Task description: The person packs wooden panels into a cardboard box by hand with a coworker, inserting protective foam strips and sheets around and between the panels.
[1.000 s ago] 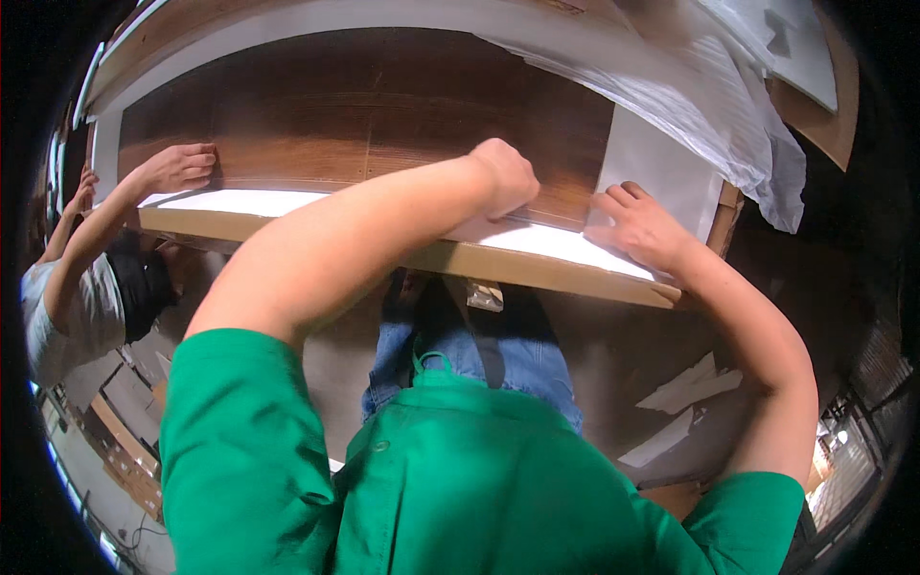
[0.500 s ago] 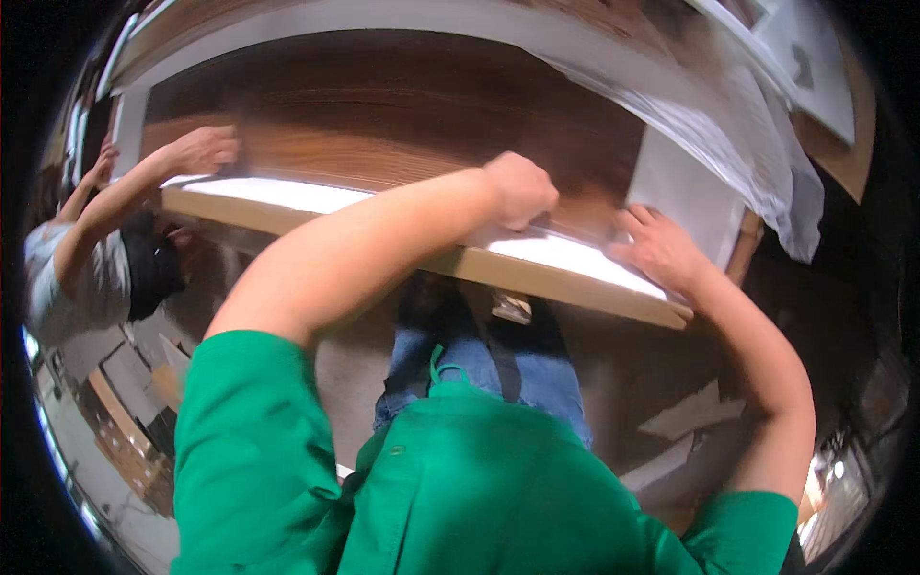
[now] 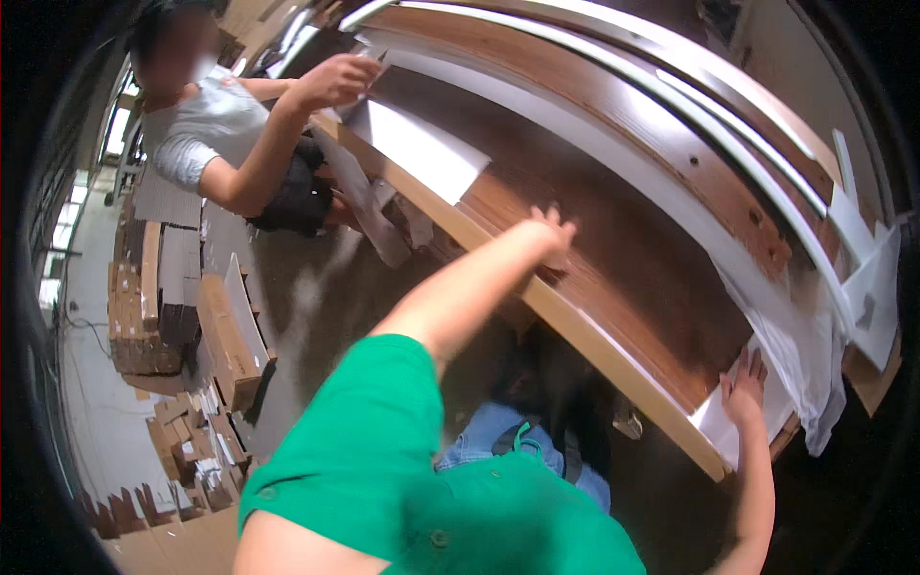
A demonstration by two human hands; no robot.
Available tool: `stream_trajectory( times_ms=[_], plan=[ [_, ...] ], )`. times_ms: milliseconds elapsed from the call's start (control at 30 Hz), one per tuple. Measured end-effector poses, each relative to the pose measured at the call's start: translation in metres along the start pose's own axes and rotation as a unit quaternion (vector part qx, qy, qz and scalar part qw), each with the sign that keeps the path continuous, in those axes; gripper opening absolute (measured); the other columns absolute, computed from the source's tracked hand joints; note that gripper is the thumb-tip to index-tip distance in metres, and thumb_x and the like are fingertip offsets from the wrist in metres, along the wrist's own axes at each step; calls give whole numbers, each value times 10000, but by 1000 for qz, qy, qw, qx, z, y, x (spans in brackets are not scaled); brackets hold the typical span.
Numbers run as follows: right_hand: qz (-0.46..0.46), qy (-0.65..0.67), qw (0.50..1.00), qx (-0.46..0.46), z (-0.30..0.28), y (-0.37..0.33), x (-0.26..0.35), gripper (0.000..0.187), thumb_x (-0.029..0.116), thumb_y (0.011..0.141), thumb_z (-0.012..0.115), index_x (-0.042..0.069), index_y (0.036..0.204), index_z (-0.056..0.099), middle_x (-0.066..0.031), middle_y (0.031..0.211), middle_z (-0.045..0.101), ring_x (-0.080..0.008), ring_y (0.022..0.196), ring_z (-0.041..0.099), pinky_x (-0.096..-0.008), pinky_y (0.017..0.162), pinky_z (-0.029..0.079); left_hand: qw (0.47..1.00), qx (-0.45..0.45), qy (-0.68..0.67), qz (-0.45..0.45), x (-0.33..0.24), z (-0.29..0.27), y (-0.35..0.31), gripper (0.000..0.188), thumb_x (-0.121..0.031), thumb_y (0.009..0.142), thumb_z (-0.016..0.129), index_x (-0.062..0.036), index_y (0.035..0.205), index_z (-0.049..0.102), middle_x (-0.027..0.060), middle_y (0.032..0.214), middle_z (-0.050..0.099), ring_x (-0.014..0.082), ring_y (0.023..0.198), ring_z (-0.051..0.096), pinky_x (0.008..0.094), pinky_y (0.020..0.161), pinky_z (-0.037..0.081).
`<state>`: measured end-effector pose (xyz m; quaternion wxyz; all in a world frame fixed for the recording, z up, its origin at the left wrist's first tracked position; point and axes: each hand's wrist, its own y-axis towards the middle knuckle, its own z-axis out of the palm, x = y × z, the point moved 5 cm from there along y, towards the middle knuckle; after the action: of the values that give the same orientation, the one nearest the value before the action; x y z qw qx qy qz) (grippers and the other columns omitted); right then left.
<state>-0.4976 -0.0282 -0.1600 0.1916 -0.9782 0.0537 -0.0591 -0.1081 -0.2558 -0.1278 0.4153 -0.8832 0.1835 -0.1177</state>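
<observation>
A long dark brown wood-grain panel (image 3: 623, 264) lies before me, with white sheet at both ends and a tan cardboard edge (image 3: 594, 340) along its near side. My left hand (image 3: 553, 238) is over the panel close to that edge, fingers spread and holding nothing. Farther right, my right hand (image 3: 745, 391) rests with fingers stretched out on the white sheet (image 3: 767, 383) at the panel's right end. Another white sheet (image 3: 422, 144) covers the left end, near a co-worker's raised hand (image 3: 337, 80). What that hand holds, if anything, is too blurred to tell.
A co-worker in a light shirt (image 3: 216, 139) stands at the left end. Beyond the panel run more brown boards (image 3: 661, 163) with white edging and crumpled clear plastic wrap (image 3: 810, 355). Cardboard scraps (image 3: 182, 426) and a long carton (image 3: 228, 345) lie on the floor at left.
The view has swung left. My left hand has gone from a closed shape to spread fingers; my right lies on the right-end sheet. The co-worker's hand has lifted off the panel's edge.
</observation>
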Motion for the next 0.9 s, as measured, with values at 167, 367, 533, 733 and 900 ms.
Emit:
stream_trajectory(
  times_ms=[167, 367, 533, 733, 900],
  plan=[
    [59, 44, 993, 97, 1, 10, -17, 773, 244, 776, 625, 25, 1393, 213, -293, 1405, 229, -468, 1266, 265, -460, 1083, 201, 995, 38, -91, 29, -2, -17, 0, 762, -429, 771, 644, -123, 1385, 311, 177, 1405, 329, 319, 1247, 403, 430, 1025, 350],
    [-75, 376, 922, -62, -73, -2, 94, 340, 203, 823, 644, 8, 1095, 591, -169, 976, 635, -193, 774, 620, -287, 719, 495, 953, -237, -166, 87, 45, -30, -86, 518, -487, 846, 516, -109, 1199, 540, 124, 1136, 601, 269, 1069, 562, 402, 928, 429],
    [-200, 409, 864, -215, -146, 4, 158, 154, 83, 813, 640, 11, 947, 621, -127, 938, 631, -180, 773, 615, -272, 701, 488, 822, -537, -124, 144, 78, 8, -127, 309, -329, 892, 515, -91, 739, 638, 85, 708, 613, 244, 757, 582, 397, 866, 386],
    [-320, 305, 886, -145, -233, -4, 256, 245, 80, 782, 641, 56, 1023, 601, -131, 1070, 597, -298, 978, 572, -364, 843, 468, 776, -619, -82, 90, 65, 7, -106, 286, -286, 880, 514, -104, 689, 624, 78, 682, 608, 252, 741, 559, 405, 816, 368],
    [-243, 232, 893, -300, -232, 34, 241, 224, 75, 769, 649, 66, 993, 633, -125, 1088, 599, -289, 986, 562, -352, 865, 455, 825, -555, -52, 96, 67, 6, -106, 348, -331, 875, 475, -112, 638, 605, 85, 675, 628, 255, 689, 583, 398, 739, 384]
  ],
)
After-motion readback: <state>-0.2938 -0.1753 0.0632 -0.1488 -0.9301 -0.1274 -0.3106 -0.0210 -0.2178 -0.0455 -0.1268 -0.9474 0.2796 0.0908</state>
